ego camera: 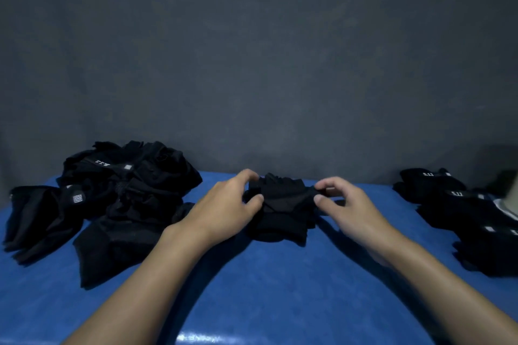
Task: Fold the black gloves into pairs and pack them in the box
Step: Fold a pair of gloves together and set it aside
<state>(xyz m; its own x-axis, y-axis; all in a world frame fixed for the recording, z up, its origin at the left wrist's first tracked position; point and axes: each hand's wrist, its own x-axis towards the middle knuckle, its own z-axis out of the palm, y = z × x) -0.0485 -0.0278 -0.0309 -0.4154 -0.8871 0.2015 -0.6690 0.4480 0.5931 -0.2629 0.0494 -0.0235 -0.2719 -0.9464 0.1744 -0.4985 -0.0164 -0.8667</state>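
Note:
A pair of black gloves lies bunched in the middle of the blue table, close to the far edge. My left hand pinches its left side between thumb and curled fingers. My right hand pinches the right end of the same gloves, thumb below and fingers above. A loose heap of unfolded black gloves with small white labels spreads across the left of the table. Folded black glove pairs lie stacked along the right edge.
A dark grey wall rises straight behind the table. At the far right edge a pale object shows partly behind the folded gloves; I cannot tell what it is. Bare blue tabletop stretches in front of my forearms.

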